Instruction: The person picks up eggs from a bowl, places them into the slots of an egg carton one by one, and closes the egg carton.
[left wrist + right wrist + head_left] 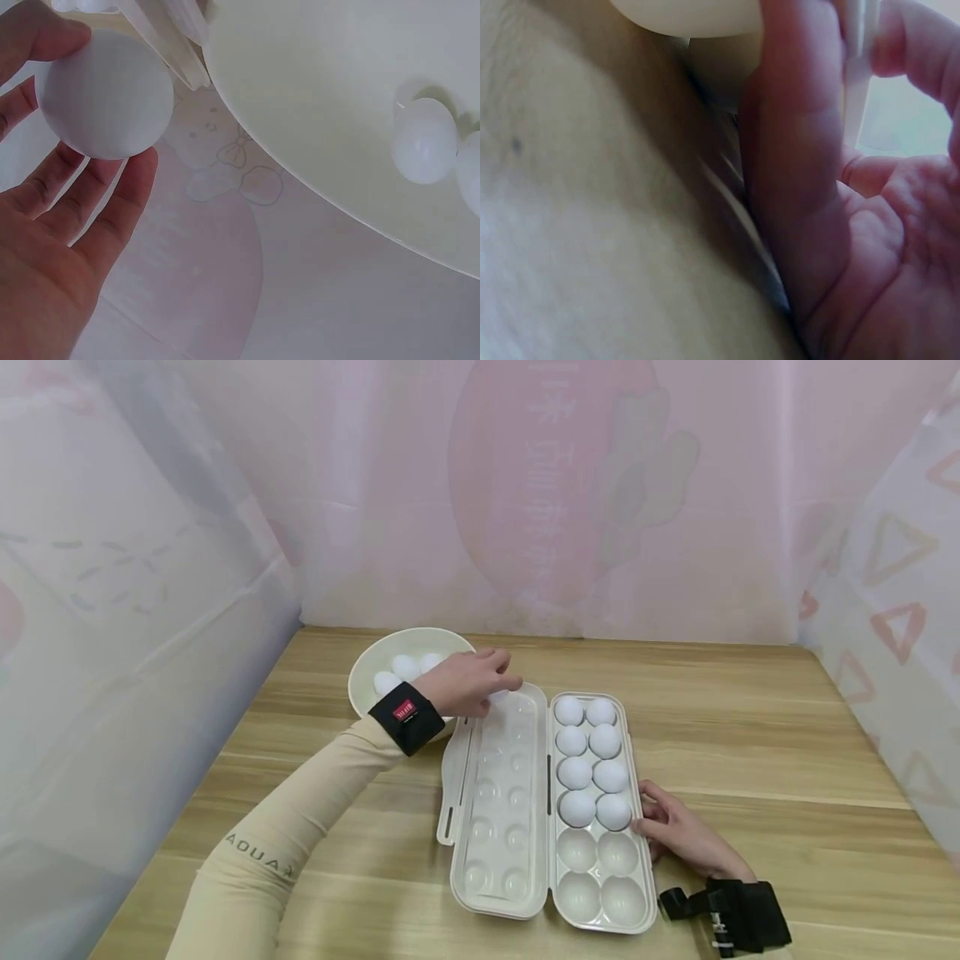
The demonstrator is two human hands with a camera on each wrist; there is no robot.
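Observation:
My left hand hovers over the far end of the open carton lid, just right of a cream bowl. Its thumb and fingers grip a white egg. Three more eggs lie in the bowl. The carton's tray holds several eggs in its far cups; the near cups are bare. My right hand holds the tray's right rim, which passes between its digits in the right wrist view.
The carton and bowl stand on a wooden table. Pale pink sheeting walls in the back and both sides. Black straps sit on my right wrist near the table's front edge.

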